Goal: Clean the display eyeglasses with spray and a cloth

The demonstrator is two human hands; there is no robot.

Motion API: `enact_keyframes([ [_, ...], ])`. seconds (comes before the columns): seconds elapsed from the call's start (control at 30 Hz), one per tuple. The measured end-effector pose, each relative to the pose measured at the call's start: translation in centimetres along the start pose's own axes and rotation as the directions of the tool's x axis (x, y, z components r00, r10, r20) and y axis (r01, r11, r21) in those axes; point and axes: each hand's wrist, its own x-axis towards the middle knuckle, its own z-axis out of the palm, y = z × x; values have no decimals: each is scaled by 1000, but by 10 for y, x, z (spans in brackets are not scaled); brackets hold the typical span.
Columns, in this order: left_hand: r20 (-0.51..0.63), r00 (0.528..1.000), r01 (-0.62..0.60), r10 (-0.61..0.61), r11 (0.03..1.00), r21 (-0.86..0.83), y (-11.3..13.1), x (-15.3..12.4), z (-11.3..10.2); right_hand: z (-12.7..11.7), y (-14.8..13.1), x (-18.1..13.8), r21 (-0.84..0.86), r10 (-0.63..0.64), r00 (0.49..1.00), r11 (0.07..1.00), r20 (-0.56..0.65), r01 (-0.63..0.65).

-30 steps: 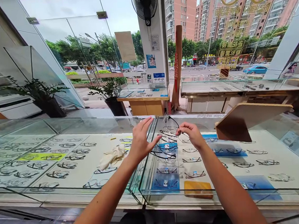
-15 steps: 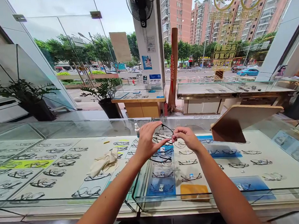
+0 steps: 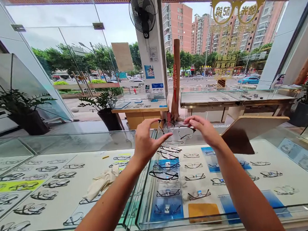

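Observation:
A pair of eyeglasses (image 3: 186, 131) with dark upper rims is held up above the glass display counter, its lenses facing away. My left hand (image 3: 147, 140) curves around its left end, index finger at the upper corner and thumb stretched out beneath the left lens. With bent fingers, my right hand (image 3: 204, 130) grips the right end near the hinge. Below both hands, several eyeglass frames (image 3: 168, 192) lie in rows on blue and white panels in the counter. A cream cloth (image 3: 102, 182) rests crumpled to the left of my left forearm.
The counter's front glass edge (image 3: 203, 217) runs below my forearms. A tan, flat piece (image 3: 203, 212) lies near it. On the right a tilted brown-backed board (image 3: 237, 137) stands on the counter. Beyond are potted plants (image 3: 107, 110), a wooden post (image 3: 176, 75) and more display cases (image 3: 208, 97).
The eyeglasses have turned from edge-on to lenses spread across between my hands. My right hand has moved right and up to their right end. The head view has tilted upward slightly.

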Motion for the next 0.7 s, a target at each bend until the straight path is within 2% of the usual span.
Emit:
enact_keyframes([
  [0.13,-125,991,55,-54,998,4,12,33,-11,-2,-33,-3,-169,-93,975,984,-203,58],
  [0.27,-172,980,103,-105,994,-21,21,42,-11,18,-37,-12,-278,-170,936,957,-309,82],
  [0.43,-139,982,130,-131,991,-20,16,37,-9,34,-35,-9,-400,-206,900,916,-385,38],
  [0.53,-123,978,166,-167,986,-23,12,35,-12,38,-37,-7,-465,-201,901,885,-385,-2],
  [0.7,-92,974,206,-208,978,-37,8,36,-14,43,-32,-6,-464,-252,896,884,-365,60],
])
